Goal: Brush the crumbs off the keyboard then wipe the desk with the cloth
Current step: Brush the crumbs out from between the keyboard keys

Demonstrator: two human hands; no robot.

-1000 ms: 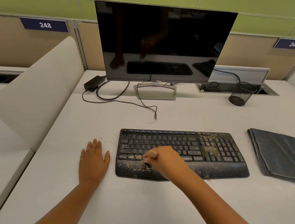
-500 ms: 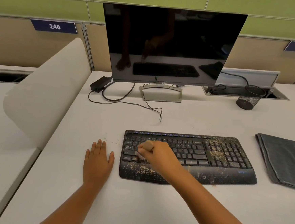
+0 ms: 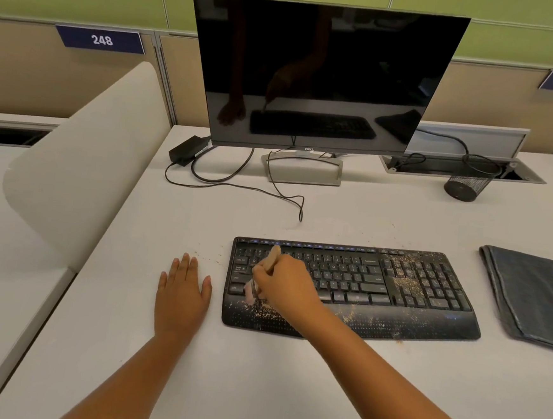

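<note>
A black keyboard (image 3: 362,282) lies on the white desk (image 3: 254,389), with brown crumbs (image 3: 405,282) thick on its number pad and along its palm rest. My right hand (image 3: 287,284) is shut on a small brush (image 3: 269,261) with a pale wooden handle. Its bristles touch the keyboard's lower left keys. Flat on the desk just left of the keyboard rests my left hand (image 3: 183,289), fingers apart, holding nothing. A folded dark grey cloth (image 3: 533,295) lies to the right of the keyboard.
A black monitor (image 3: 325,77) on a silver stand is behind the keyboard, with a power brick (image 3: 187,151) and loose cables (image 3: 237,186) on the desk. A mesh pen cup (image 3: 469,183) stands at the back right. A white curved divider (image 3: 83,167) bounds the left side.
My right hand has moved the brush back toward me over the left keys, from the key rows down to the bottom row. My left hand has stayed flat.
</note>
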